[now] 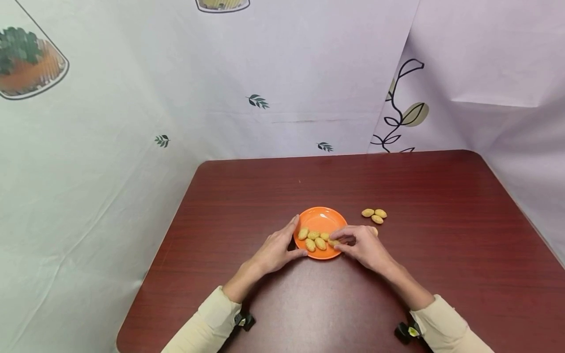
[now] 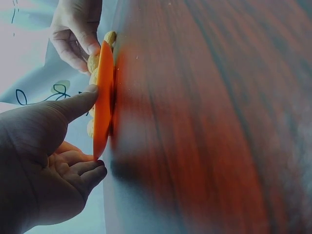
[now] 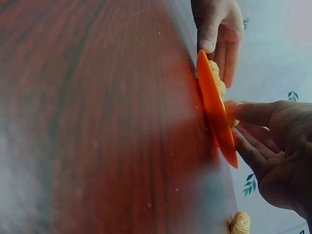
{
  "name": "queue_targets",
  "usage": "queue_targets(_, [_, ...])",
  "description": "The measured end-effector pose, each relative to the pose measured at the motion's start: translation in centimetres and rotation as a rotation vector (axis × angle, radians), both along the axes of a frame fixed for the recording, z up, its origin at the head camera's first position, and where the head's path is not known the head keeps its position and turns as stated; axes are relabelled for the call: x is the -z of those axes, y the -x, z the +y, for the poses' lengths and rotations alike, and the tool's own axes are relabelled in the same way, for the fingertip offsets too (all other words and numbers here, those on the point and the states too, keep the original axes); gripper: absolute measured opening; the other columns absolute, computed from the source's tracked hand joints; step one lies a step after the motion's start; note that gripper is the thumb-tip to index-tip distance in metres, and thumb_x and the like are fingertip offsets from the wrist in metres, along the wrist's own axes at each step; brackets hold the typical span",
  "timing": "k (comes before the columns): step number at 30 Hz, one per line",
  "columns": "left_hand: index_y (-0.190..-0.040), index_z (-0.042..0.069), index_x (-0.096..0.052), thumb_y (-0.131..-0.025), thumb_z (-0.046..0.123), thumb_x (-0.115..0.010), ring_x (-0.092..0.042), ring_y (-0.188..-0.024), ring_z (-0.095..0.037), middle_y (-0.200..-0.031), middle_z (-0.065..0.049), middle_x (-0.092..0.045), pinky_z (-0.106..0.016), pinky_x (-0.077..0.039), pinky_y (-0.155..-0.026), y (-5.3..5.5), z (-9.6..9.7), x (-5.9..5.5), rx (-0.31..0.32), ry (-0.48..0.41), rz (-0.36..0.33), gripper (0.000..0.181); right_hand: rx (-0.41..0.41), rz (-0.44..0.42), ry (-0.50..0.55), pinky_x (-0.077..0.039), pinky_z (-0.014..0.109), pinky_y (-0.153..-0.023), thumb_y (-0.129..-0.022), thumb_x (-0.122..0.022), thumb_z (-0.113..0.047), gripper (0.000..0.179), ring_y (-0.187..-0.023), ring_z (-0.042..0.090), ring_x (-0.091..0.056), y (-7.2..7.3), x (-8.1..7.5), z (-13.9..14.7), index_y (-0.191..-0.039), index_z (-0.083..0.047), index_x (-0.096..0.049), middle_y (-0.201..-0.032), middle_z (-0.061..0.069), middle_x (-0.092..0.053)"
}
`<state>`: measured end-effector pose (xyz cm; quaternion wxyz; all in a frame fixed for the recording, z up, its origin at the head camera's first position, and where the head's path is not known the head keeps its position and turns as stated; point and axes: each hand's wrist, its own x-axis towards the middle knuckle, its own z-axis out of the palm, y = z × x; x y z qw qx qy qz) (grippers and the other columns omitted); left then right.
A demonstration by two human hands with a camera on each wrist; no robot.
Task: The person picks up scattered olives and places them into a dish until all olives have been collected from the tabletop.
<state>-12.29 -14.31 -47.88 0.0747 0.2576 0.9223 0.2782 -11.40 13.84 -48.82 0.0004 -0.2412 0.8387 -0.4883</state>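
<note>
An orange plate (image 1: 319,219) with several peanuts (image 1: 311,244) on it rests on the table. My left hand (image 1: 274,251) holds the plate's left side, its thumb at the near rim and its fingers along the far left rim. Over the plate's right side, my right hand (image 1: 365,249) pinches a peanut (image 1: 333,242) between thumb and fingers, low among the others. In the left wrist view that peanut (image 2: 93,62) shows at the right fingertips, just above the rim. My right hand's lower fingers lie close to the plate edge in the right wrist view.
Three peanuts (image 1: 377,219) lie together on the dark red table (image 1: 247,196), right of the plate. Another peanut (image 1: 375,231) is partly hidden behind my right hand. Printed cloth (image 1: 291,78) hangs along the table's back and sides.
</note>
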Motion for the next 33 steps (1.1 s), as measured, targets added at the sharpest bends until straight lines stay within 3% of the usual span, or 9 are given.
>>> queue_targets(7, [-0.167,-0.001,-0.025,-0.097,0.037,-0.081,-0.043,-0.15,-0.035,-0.171,-0.019,-0.03,-0.052,-0.038,-0.12,0.0,0.0,0.0,0.004,-0.007,0.007,0.097,-0.001,0.044,-0.008,-0.062,0.031,-0.077,-0.086,-0.087,0.002,0.019,-0.088,0.013,-0.074,0.0,0.4,-0.3,-0.101,-0.009,-0.082,-0.102,0.0,-0.078])
queue_targets(24, [-0.168,0.0,-0.024,-0.097,0.037,-0.081,-0.041,-0.151,-0.033,-0.172,-0.016,-0.029,-0.05,-0.037,-0.121,-0.1,0.0,-0.1,-0.003,-0.006,-0.007,0.097,0.046,-0.003,0.034,-0.062,0.027,-0.076,-0.084,-0.089,0.001,0.025,-0.088,0.016,-0.077,-0.1,0.5,-0.6,-0.106,-0.004,-0.078,-0.099,0.004,-0.079])
queue_targets(33, [-0.168,0.0,-0.024,-0.096,0.037,-0.081,-0.041,-0.151,-0.034,-0.171,-0.017,-0.029,-0.052,-0.037,-0.12,-0.2,0.1,-0.1,-0.006,-0.002,-0.003,0.098,0.143,0.002,0.124,-0.06,0.023,-0.082,-0.085,-0.086,0.004,0.029,-0.096,0.028,-0.079,0.3,0.0,0.7,-0.112,0.001,-0.078,-0.106,0.014,-0.08])
